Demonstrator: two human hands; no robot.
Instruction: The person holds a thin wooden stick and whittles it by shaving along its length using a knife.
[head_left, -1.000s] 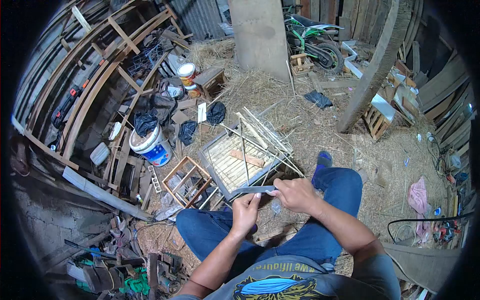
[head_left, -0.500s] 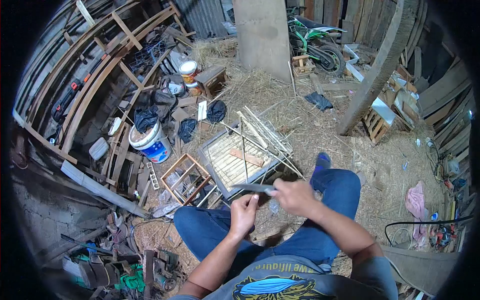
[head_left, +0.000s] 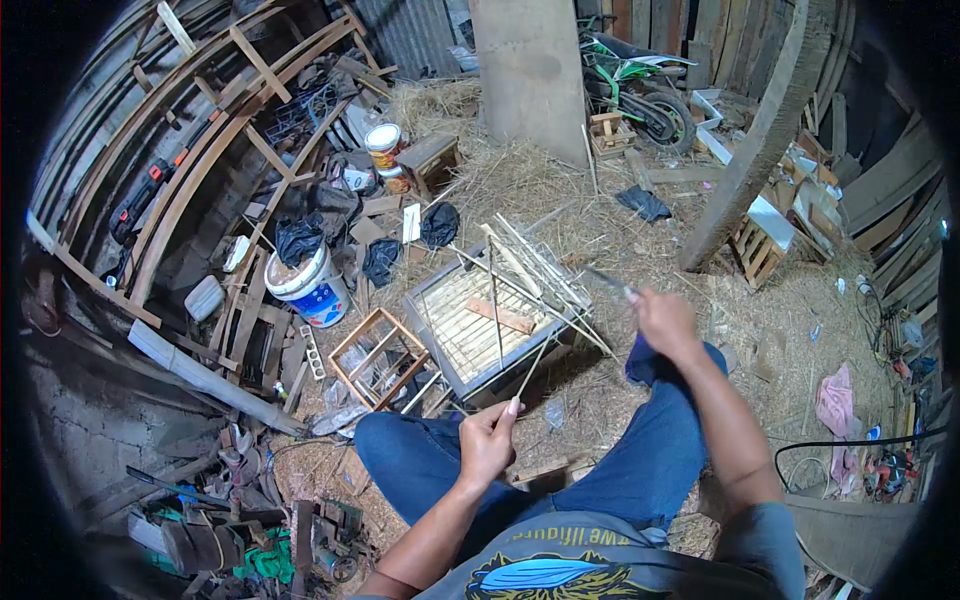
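My left hand [head_left: 487, 442] is closed around the lower end of a thin bamboo strip [head_left: 533, 373], with the thumb along it. The strip slants up and to the right, past the front edge of a low, dark-framed slatted table [head_left: 445, 363]. Off to the right, my right hand [head_left: 664, 322] grips a knife [head_left: 608, 282], its blade pointing up and left, somewhat blurred and apart from the strip. On the table lie several thin strips [head_left: 545, 275] and a short reddish wooden piece [head_left: 498, 316].
A small wooden frame [head_left: 377, 358] stands left of the table, with a white bucket [head_left: 310, 290] behind it. A slanting post [head_left: 745, 150] rises at the right. Further back are a wooden stool [head_left: 430, 160] and a motorbike [head_left: 640, 95]. Shavings and straw cover the floor.
My right hand has swung the knife right and upward, away from my left hand. The strip in my left hand now shows plainly. The view has shifted slightly.
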